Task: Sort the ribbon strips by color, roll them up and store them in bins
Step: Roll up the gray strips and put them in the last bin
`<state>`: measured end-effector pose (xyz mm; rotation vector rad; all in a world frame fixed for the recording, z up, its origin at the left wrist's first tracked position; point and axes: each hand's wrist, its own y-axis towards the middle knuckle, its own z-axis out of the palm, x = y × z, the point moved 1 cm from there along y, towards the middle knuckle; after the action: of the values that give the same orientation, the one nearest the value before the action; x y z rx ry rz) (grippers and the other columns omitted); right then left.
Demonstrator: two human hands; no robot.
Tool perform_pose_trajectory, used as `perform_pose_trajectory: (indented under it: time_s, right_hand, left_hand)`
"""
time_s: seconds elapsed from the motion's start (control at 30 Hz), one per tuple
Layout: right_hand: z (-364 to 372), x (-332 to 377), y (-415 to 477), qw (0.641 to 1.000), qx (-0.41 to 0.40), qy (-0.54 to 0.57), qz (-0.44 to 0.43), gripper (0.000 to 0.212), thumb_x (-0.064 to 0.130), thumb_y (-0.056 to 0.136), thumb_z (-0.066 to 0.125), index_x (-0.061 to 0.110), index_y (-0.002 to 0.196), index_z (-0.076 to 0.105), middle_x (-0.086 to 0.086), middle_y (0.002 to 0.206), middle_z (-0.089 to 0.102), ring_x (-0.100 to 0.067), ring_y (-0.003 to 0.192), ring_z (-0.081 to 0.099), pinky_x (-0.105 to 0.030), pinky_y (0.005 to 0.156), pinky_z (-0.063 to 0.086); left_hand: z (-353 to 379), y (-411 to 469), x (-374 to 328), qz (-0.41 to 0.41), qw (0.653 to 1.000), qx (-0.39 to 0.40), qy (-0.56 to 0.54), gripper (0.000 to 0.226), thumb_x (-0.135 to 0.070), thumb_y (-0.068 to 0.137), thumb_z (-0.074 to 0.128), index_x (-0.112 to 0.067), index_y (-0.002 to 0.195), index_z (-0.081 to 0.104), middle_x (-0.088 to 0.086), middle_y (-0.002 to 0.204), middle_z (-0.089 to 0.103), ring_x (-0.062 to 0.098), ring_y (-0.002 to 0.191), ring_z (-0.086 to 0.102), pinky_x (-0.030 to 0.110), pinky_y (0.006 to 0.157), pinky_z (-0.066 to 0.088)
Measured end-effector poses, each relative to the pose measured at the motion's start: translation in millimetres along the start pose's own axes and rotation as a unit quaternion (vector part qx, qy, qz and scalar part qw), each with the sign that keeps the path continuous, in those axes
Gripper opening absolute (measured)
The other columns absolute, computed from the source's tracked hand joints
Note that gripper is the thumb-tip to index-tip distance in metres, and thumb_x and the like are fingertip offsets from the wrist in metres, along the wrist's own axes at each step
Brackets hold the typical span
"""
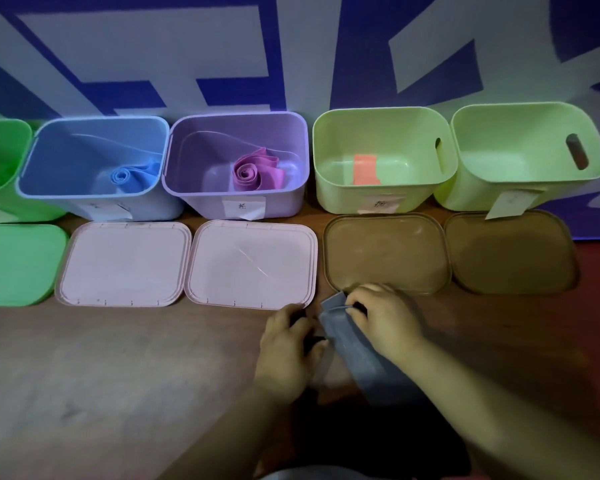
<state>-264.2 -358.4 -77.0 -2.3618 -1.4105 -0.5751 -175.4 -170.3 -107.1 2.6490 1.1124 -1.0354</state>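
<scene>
A grey ribbon strip (368, 362) lies slanted on the wooden floor in front of me. My right hand (385, 320) pinches its far end, fingers curled over the folded edge. My left hand (286, 344) sits just left of the strip with curled fingers on something dark; what it grips is unclear. A blue roll (125, 176) lies in the blue bin (49, 192). In the purple bin (291, 199) sits a pink-purple roll (248, 171). An orange strip (365, 169) lies flat in the light green bin (329, 195). The far-right light green bin (471, 199) looks bare inside.
A green bin (4, 140) stands at the far left with a green lid (18, 265) before it. Two pink lids (125, 265) (253, 263) and two brown translucent lids (385, 252) (510, 251) lie in a row before the bins. A blue-patterned wall backs them.
</scene>
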Motion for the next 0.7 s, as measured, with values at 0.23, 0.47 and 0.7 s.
perform_pose_trajectory:
  time_s: [0.23, 0.47, 0.7]
  right_hand:
    - [-29, 19, -20, 0.989, 0.045, 0.131, 0.043, 0.006, 0.020, 0.084, 0.074, 0.026, 0.087, 0.074, 0.017, 0.085, 0.071, 0.001, 0.081, 0.065, -0.014, 0.073, 0.048]
    - [-48, 38, -34, 0.956, 0.051, 0.271, 0.097, 0.019, 0.009, 0.085, 0.072, 0.027, 0.086, 0.076, 0.022, 0.084, 0.073, 0.006, 0.083, 0.068, -0.009, 0.075, 0.049]
    - [-36, 22, -4, 0.963, 0.037, 0.235, 0.127, 0.017, 0.014, 0.086, 0.073, 0.031, 0.089, 0.073, 0.019, 0.087, 0.072, 0.003, 0.083, 0.066, -0.019, 0.079, 0.054]
  left_hand:
    - [-33, 0, -28, -0.005, 0.983, 0.012, -0.184, 0.035, -0.041, 0.087, 0.061, -0.031, 0.121, 0.062, -0.014, 0.124, 0.053, 0.005, 0.117, 0.055, 0.028, 0.099, 0.048]
    - [-47, -10, -55, -0.086, 0.944, 0.026, -0.318, 0.014, -0.011, 0.092, 0.065, -0.021, 0.084, 0.070, -0.005, 0.083, 0.071, 0.006, 0.081, 0.065, 0.023, 0.076, 0.051]
    - [-62, -10, -38, -0.160, 0.940, -0.002, -0.301, 0.019, -0.010, 0.091, 0.065, -0.020, 0.075, 0.069, -0.013, 0.068, 0.067, 0.002, 0.066, 0.059, 0.022, 0.067, 0.049]
